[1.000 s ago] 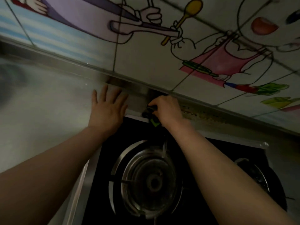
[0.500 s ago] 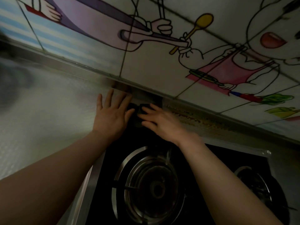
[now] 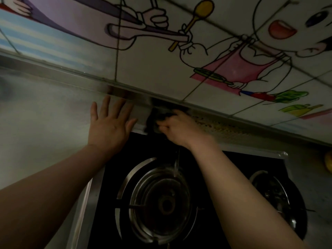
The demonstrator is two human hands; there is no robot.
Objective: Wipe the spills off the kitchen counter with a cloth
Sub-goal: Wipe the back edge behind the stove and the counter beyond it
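Note:
My right hand [image 3: 177, 128] grips a dark cloth [image 3: 156, 119] and holds it against the back strip of the steel counter [image 3: 45, 123], just behind the black gas hob [image 3: 143, 146]. The fingers are curled round the cloth, and most of it is hidden under them. My left hand [image 3: 110, 126] lies flat on the counter with its fingers spread, right beside the cloth at the hob's back left corner. A band of brownish specks [image 3: 215, 124] runs along the back strip to the right of my right hand.
The hob's left burner [image 3: 159, 200] sits under my right forearm, and a second burner [image 3: 274, 196] lies to the right. A tiled wall with a cartoon cook [image 3: 233, 65] rises directly behind the counter. Something yellow [image 3: 329, 163] shows at the right edge.
My right hand went from fingers stretched flat over the cloth to curled round it, and it shifted slightly right along the back strip. My left hand stayed flat on the counter.

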